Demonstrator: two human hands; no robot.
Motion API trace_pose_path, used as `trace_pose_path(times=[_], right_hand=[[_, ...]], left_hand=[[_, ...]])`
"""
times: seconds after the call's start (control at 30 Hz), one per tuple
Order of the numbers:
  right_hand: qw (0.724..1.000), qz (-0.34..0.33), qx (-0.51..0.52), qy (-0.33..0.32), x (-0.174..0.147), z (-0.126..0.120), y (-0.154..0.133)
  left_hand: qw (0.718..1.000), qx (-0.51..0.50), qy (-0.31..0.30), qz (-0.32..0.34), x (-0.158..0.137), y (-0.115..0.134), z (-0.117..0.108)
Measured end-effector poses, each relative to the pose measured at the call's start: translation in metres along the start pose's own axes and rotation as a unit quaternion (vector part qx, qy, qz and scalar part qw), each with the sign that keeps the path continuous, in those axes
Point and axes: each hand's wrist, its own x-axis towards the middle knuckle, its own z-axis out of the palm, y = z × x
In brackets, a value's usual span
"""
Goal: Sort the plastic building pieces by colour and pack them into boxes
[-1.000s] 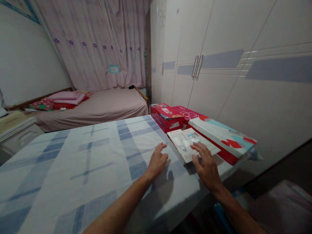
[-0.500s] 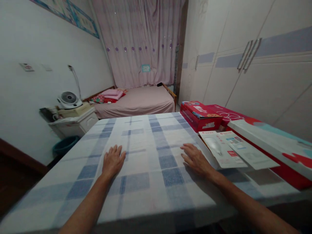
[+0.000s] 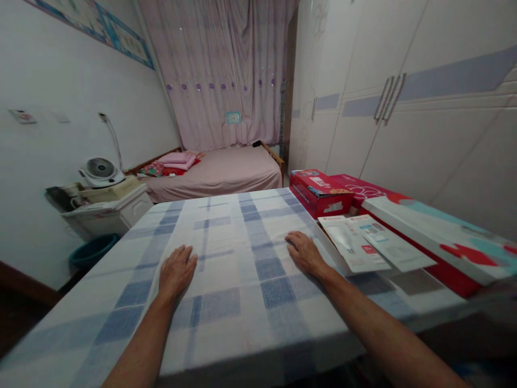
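Observation:
My left hand [image 3: 176, 270] lies palm down on a blue-and-white checked tablecloth [image 3: 220, 334], its fingers stretched forward and nothing in it. Over on the right, my right hand [image 3: 305, 253] also rests palm down on the cloth, empty, with the fingers extended and slightly bent. Just beyond its wrist is an open shallow box [image 3: 333, 249]. Two white card packs lie on that box: a bulb pack [image 3: 365, 261] showing a white light bulb shape, and a second card pack [image 3: 410, 256] whose contents I cannot make out.
A red box [image 3: 321, 202] stands at the table's far right corner. Beside it lies a long red, white and blue box [image 3: 428, 223]. Past the table are a bed [image 3: 234, 167], a fan [image 3: 100, 170] on a cabinet, a dark bin [image 3: 95, 250] and a wardrobe [image 3: 363, 134].
The view has turned slightly right, so the room and boxes appear further left. My right hand has settled lower onto the cloth, with its fingers closer together. My left hand stays flat.

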Motion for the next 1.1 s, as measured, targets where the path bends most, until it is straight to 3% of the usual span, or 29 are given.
trace_pose_path(times=[0.93, 1.1], right_hand=[[1.0, 0.004, -0.003, 0.001, 0.0, 0.0, 0.0], [0.996, -0.015, 0.065, 0.053, -0.007, -0.013, -0.01]], left_hand=[[1.0, -0.008, 0.002, 0.022, 0.011, -0.017, 0.017], [1.0, -0.007, 0.0, 0.022, 0.014, -0.02, 0.022]])
